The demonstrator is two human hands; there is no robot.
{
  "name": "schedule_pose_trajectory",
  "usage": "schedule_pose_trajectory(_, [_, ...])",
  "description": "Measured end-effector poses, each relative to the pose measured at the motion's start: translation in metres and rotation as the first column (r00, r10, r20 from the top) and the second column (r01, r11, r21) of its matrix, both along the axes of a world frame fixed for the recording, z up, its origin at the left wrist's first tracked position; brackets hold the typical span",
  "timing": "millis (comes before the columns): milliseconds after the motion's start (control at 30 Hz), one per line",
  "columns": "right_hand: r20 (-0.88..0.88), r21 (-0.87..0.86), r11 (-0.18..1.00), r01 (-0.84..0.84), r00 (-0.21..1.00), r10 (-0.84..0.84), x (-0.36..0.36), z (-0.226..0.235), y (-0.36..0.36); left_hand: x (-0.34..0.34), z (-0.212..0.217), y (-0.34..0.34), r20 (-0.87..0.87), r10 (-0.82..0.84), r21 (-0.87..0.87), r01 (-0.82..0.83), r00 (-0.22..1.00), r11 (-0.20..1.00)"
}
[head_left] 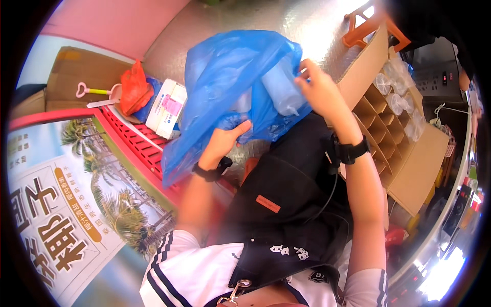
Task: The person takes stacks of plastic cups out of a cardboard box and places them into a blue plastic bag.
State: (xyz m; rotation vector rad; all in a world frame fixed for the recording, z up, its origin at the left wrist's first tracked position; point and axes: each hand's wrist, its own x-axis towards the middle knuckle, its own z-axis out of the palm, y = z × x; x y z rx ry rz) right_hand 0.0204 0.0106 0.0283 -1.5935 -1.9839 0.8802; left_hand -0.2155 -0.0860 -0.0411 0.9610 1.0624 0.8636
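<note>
I have the blue plastic bag in front of me, just beyond the lap of my black apron. Its long axis runs slantwise, from a loose corner low on my left up to the broad, puffed end away from me on the right. A pale, wrapped bundle shows at the bag's right side; it is longer than wide, and its narrow, gathered end points toward me and slightly right. My left hand is closed on the near edge of the film, thumb stretched to the right over it, the other fingers mostly hidden. My right hand is half curled at the bag's right edge, beside the bundle; I cannot tell whether its fingertips pinch the film.

Folds and glare blur what else lies inside the bag, and I cannot make out its mouth. The bag partly covers the white box on my left. On my right, the divided cardboard box is partly hidden by my forearm.
</note>
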Motion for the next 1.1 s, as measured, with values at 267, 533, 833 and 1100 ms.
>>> schedule_pose_trajectory(267, [0.223, -0.147, 0.936, -0.32, 0.911, 0.346, 0.022, 0.025, -0.054, 0.023, -0.063, -0.045, -0.233, -0.016, -0.243, -0.042, 0.972, 0.969])
schedule_pose_trajectory(533, [0.303, -0.094, 0.973, -0.209, 0.925, 0.228, 0.057, 0.039, -0.094, 0.037, -0.068, -0.051, -0.659, -0.335, -0.073, 0.387, 0.673, 0.919])
schedule_pose_trajectory(833, [0.023, -0.078, 0.997, -0.005, 1.0, 0.007, 0.063, 0.058, -0.174, 0.124, 0.013, 0.054, -0.451, 0.495, 0.869, 0.237, 0.743, 0.435])
schedule_pose_trajectory(1100, [0.011, -0.039, 0.999, 0.008, 1.0, -0.007, 0.049, 0.067, -0.173, 0.096, -0.051, 0.133, -0.827, 0.397, 0.561, 0.563, 0.398, 0.606])
